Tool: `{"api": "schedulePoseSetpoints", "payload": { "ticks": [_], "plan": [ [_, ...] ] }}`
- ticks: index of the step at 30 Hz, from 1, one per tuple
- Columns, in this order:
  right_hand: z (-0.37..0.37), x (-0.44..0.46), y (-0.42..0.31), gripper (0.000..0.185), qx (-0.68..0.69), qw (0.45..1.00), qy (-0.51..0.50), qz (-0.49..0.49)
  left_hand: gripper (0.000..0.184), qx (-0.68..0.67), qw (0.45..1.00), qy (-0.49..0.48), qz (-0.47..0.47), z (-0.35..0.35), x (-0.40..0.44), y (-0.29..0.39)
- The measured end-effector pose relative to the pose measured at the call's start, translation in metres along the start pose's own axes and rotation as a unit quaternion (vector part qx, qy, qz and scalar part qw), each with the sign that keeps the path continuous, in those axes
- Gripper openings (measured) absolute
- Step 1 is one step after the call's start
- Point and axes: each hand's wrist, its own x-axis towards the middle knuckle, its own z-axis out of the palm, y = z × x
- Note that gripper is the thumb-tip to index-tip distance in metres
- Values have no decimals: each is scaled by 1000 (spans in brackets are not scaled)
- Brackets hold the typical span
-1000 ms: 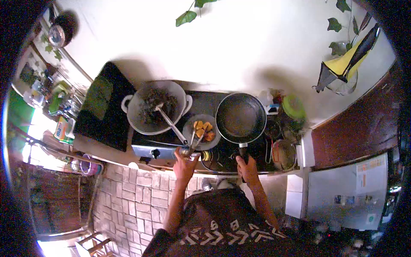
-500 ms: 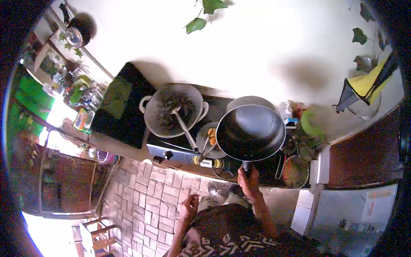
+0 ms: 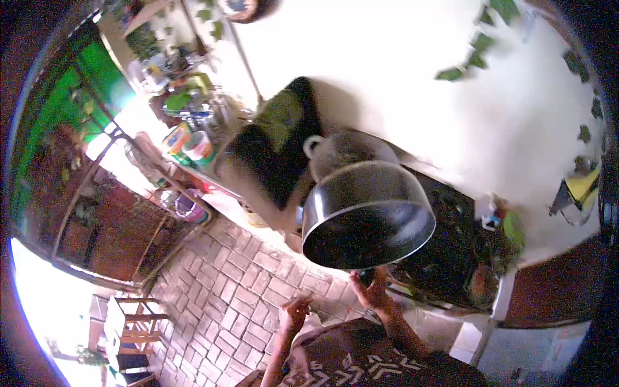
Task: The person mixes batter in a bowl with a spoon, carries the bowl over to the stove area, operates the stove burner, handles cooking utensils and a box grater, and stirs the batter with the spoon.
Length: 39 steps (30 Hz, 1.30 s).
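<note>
Head view: the right hand (image 3: pixel 374 293) has its fingers clamped on the short black handle (image 3: pixel 366 276) of a round, deep, dark metal pan (image 3: pixel 369 237) with a pale, shiny rim. That pan is held up and tilted, overlapping the front of the dark tabletop (image 3: pixel 445 242). Behind it, a wide grey pot with a looped side handle (image 3: pixel 313 147) is partly hidden; whether the two touch cannot be told. The left hand (image 3: pixel 294 313) is near the patterned dark shirt (image 3: pixel 348 361), over the pale brick floor (image 3: pixel 242 300), its fingers curled together around nothing visible. Left of the pot stands a flat black panel (image 3: pixel 277 145). A bright green rounded item (image 3: pixel 514 227) is near the tabletop's far right end, its details blurred.
</note>
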Motion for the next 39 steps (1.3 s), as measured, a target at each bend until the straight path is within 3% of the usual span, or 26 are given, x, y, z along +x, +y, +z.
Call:
{"api": "schedulePoseSetpoints", "payload": {
  "ticks": [2,5,6,10,13,15,16,17,20,22,23,25,27,29,31,33,35,36,39],
  "plan": [
    [55,7,-15,16,179,979,-29,90,19,5,999,38,31,-52,15,9],
    [134,28,-38,17,89,991,-81,53,15,34,992,91,78,-109,31,-36],
    [158,34,-31,20,94,984,-132,80,13,28,990,105,92,-127,30,-54],
    [240,43,-21,15,129,968,-213,29,14,59,991,116,12,-189,18,-106],
    [291,54,-30,17,161,947,-251,120,27,-96,981,161,-56,-215,19,-140],
    [315,71,-44,17,168,931,-252,206,29,-77,979,153,-110,-230,28,-145],
    [326,82,-44,18,164,935,-255,185,25,-91,978,151,-115,-234,38,-153],
    [338,91,-36,19,171,916,-274,238,16,-67,977,131,-151,-239,43,-159],
    [369,125,-35,22,150,927,-229,256,9,-14,994,93,-48,-250,68,-197],
    [397,147,-20,23,261,897,-179,310,15,-23,997,60,-43,-255,89,-233],
    [405,168,-26,23,318,875,-148,334,17,42,998,31,-22,-281,113,-198],
    [430,206,-12,27,317,860,-105,385,19,77,996,43,-15,-300,145,-197],
    [452,256,-1,30,433,827,-64,353,19,41,999,20,-30,-304,178,-225],
    [477,303,15,27,464,792,24,397,22,-200,959,-27,-200,-309,206,-248],
    [498,351,42,22,494,741,138,432,26,-187,968,-104,-131,-321,238,-258],
    [515,390,89,21,500,732,185,425,24,-48,980,-173,-84,-345,277,-232],
    [525,412,133,22,527,709,210,420,23,-20,976,-208,-56,-361,307,-236],
    [525,422,144,25,559,660,231,446,22,1,972,-235,-28,-367,317,-239],
    [532,437,150,24,506,720,240,409,20,15,970,-231,-74,-375,341,-249]
  ]
}}
